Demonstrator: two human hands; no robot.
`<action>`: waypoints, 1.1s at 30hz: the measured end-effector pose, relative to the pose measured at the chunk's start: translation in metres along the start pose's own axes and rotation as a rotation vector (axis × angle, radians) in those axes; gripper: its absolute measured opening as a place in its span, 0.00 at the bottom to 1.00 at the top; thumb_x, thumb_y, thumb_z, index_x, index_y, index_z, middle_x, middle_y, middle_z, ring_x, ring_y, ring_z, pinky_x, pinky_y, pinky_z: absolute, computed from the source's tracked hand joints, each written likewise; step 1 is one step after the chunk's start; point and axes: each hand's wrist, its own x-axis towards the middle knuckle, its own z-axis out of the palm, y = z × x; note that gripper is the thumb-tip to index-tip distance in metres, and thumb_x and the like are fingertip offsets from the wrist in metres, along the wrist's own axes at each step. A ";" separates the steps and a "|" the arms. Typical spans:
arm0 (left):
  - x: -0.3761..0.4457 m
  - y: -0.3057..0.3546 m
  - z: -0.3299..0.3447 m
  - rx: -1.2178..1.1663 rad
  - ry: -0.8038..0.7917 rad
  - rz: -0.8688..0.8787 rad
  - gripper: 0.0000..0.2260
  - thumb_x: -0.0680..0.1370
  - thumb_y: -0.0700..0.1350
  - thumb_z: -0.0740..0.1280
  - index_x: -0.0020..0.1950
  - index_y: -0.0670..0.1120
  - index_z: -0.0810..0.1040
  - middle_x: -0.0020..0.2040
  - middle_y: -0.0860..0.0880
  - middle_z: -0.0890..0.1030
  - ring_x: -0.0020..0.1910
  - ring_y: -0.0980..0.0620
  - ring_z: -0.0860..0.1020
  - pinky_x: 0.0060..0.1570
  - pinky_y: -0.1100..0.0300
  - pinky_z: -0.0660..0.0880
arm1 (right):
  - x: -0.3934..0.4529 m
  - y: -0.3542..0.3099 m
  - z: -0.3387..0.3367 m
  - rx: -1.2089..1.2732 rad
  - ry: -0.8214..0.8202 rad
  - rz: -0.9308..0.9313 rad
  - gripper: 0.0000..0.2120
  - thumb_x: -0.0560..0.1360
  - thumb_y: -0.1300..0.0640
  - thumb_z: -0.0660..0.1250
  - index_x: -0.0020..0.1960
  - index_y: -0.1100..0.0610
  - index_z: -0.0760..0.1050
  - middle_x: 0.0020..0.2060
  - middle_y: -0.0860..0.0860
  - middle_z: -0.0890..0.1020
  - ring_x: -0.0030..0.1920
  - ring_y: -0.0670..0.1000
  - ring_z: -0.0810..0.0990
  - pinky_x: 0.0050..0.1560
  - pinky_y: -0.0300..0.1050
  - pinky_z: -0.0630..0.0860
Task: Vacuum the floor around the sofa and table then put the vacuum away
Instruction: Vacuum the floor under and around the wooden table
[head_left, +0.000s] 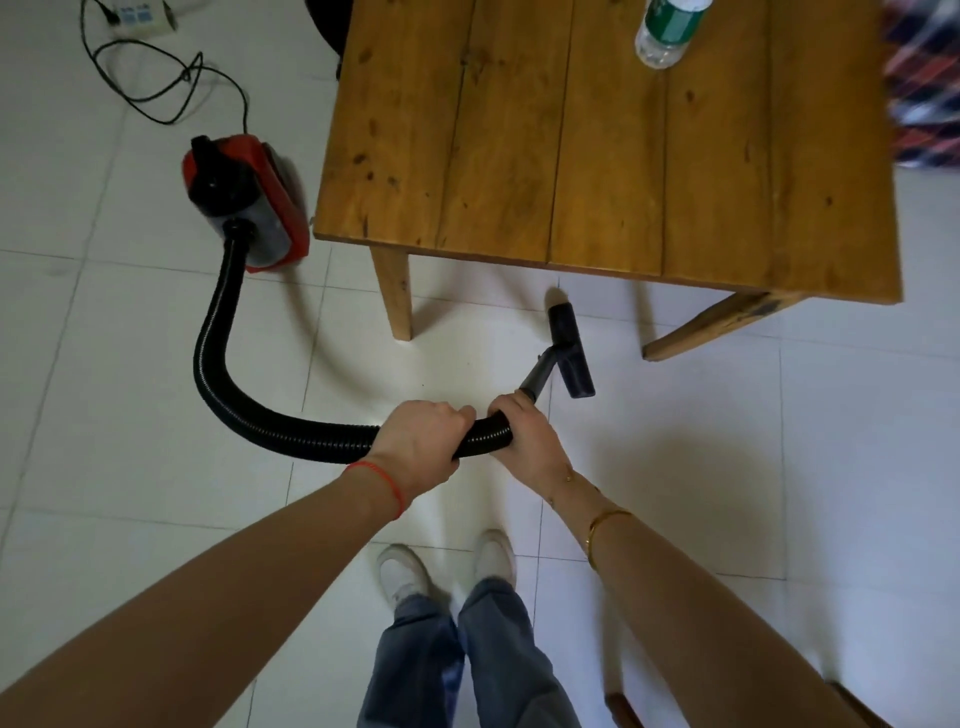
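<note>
A red and black vacuum (247, 200) stands on the white tiled floor (727, 467), left of the wooden table (597, 140). Its black ribbed hose (218, 353) curves down and to the right into both my hands. My left hand (423, 441) is shut around the hose. My right hand (524, 428) grips the hose end where the short tube begins. The dark floor nozzle (571, 351) rests on the tiles just in front of the table's near edge, between two table legs. The checked fabric (924, 78) at the top right may be the sofa.
The vacuum's power cord (166, 78) loops across the floor to a power strip (140, 15) at the top left. A plastic water bottle (667, 31) stands on the table. My feet in white shoes (447, 569) are below my hands. A wooden piece (623, 709) shows at the bottom right.
</note>
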 end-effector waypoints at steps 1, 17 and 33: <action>0.009 0.008 -0.004 0.003 0.002 0.012 0.12 0.77 0.45 0.62 0.59 0.46 0.70 0.49 0.47 0.80 0.45 0.46 0.79 0.36 0.58 0.65 | 0.000 0.009 -0.008 0.006 0.008 0.008 0.11 0.69 0.62 0.71 0.49 0.59 0.73 0.47 0.53 0.75 0.47 0.48 0.72 0.46 0.37 0.67; 0.004 -0.026 0.004 -0.021 0.014 0.068 0.12 0.77 0.45 0.62 0.59 0.46 0.70 0.50 0.47 0.80 0.46 0.45 0.79 0.39 0.58 0.67 | 0.008 -0.017 0.007 0.051 -0.019 0.068 0.10 0.70 0.64 0.70 0.50 0.62 0.74 0.47 0.56 0.76 0.48 0.50 0.71 0.47 0.37 0.67; -0.149 -0.228 0.050 0.089 -0.038 0.044 0.12 0.77 0.48 0.61 0.58 0.45 0.69 0.49 0.48 0.80 0.45 0.46 0.80 0.36 0.58 0.66 | 0.037 -0.221 0.176 0.137 -0.035 0.030 0.10 0.69 0.65 0.70 0.50 0.63 0.75 0.46 0.59 0.76 0.47 0.50 0.69 0.45 0.39 0.65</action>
